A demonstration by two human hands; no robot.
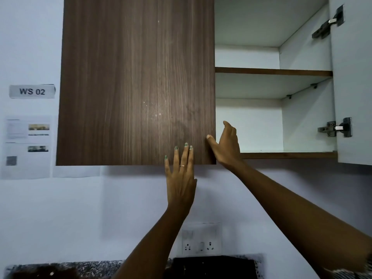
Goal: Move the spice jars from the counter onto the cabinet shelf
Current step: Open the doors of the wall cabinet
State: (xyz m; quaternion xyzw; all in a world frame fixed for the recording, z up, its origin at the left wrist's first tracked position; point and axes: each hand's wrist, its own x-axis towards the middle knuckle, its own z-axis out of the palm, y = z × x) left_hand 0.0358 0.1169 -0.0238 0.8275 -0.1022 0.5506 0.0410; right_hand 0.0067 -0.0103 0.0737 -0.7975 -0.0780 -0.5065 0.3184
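No spice jar shows in this view. The wall cabinet's left door, brown wood grain, is closed. My left hand lies flat against the door's lower right part with its fingers straight. My right hand grips the door's right edge near the bottom corner, with the thumb on the front face and the fingers behind the edge. To the right the cabinet stands open, showing a white interior with a middle shelf and a bottom shelf.
The right cabinet door is swung open, with hinges on its inner face. Below, a wall socket sits above a speckled counter that bears a black object. Papers and a "WS 02" label hang on the left wall.
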